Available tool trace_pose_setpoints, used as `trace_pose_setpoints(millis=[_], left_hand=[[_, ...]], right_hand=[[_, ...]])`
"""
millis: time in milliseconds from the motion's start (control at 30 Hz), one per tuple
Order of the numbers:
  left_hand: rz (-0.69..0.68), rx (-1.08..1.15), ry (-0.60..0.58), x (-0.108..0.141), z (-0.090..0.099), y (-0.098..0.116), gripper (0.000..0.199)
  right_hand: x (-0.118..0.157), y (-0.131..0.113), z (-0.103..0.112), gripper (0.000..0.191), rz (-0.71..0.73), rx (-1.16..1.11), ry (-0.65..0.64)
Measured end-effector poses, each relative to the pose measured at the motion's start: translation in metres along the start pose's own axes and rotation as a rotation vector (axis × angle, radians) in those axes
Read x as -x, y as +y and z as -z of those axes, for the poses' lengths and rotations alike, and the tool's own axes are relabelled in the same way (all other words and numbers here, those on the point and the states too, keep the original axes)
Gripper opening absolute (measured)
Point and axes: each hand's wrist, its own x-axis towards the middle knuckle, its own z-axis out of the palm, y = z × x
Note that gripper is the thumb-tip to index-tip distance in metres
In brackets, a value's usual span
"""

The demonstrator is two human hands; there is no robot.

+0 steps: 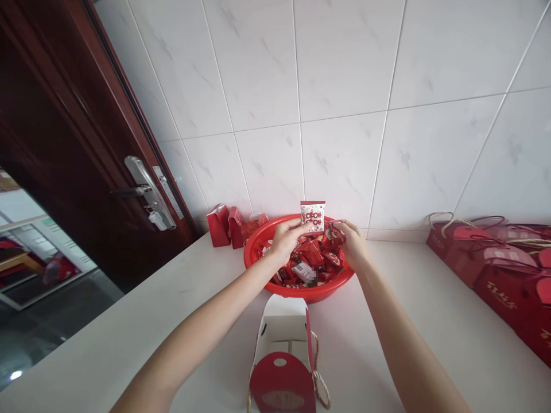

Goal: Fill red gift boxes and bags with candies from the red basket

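A red plastic basket (316, 295) full of wrapped sweets stands near the tiled wall. Above its back part, my left hand (289, 238) is closed on a white packet with red print (313, 216), held upright. At the basket's right side, my right hand (350, 241) pinches a red-wrapped sweet (332, 236). In front of the basket sits an open red box (282, 381), white inside, with rope handles. No sweets show in the visible part of its inside.
Small red boxes (218, 225) stand behind the basket on the left. Several red gift boxes with rope handles (491, 275) fill the right side of the white counter (181, 304). A dark door (86, 115) with keys in its lock stands at the left.
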Motion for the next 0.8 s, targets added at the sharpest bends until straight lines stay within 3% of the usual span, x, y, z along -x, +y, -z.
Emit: trace_pose_setpoints(millis=[133,500,800], left_hand=[[0.034,-0.035,0.042,-0.003,0.003,-0.005,0.033],[0.131,-0.027,-0.025,0.002,0.001,-0.007,0.037],[0.193,-0.018,-0.102,0.008,0.005,-0.008,0.036]], right_hand=[[-0.001,0.0,0.0,0.021,0.015,-0.051,0.018],[-0.004,0.002,0.003,0.022,0.039,-0.091,-0.001],[-0.002,0.003,0.005,0.025,-0.024,-0.007,-0.113]])
